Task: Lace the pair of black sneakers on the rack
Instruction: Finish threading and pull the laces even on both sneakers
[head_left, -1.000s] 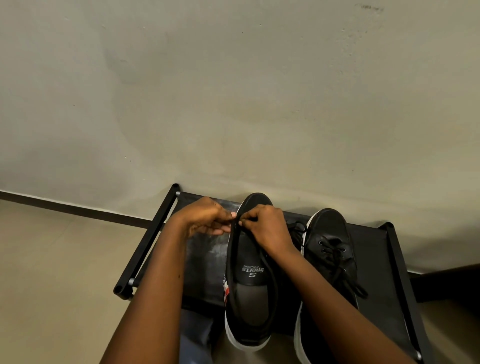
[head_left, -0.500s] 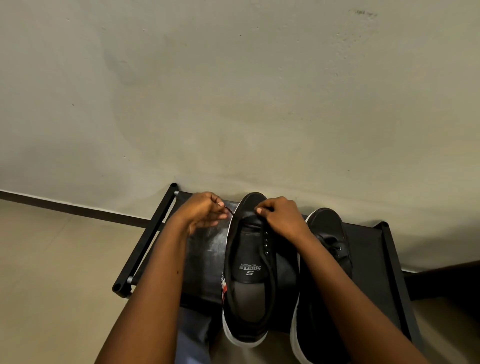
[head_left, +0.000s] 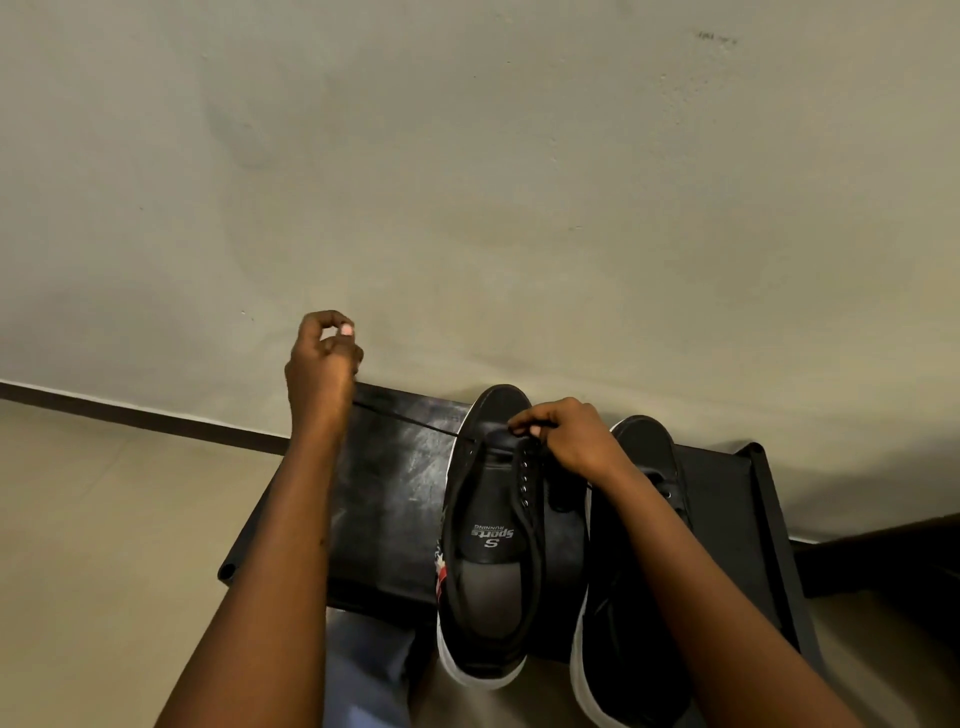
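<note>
Fingers pinch taut lace left of sneaker.

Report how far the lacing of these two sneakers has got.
Done: the right sneaker seems to carry a lace, though the forearm hides much of it. In hand: the left hand draws a lace taut from the left sneaker near its toe, where the right hand pinches. Left: the eyelets nearer the opening look empty.

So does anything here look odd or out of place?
Nothing damaged or spilled. The left sneaker has bare eyelets and lies open, while the right sneaker already shows laces. The left hand pulls a lace taut; the right hand holds the shoe's front.
</note>
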